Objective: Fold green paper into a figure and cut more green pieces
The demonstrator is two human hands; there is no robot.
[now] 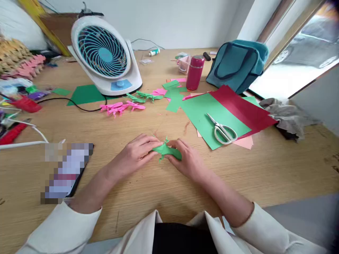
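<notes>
Left hand (pixel 141 151), thumb and fingers pinching one end of the folded green paper figure (pixel 166 149) — smooth and elongated, with thin jagged limbs, probably cut. The figure lies between the hands, above the wood-grained table (pixel 106 130); right hand (pixel 186 157) — fingertips curled round its rounded end.
</notes>
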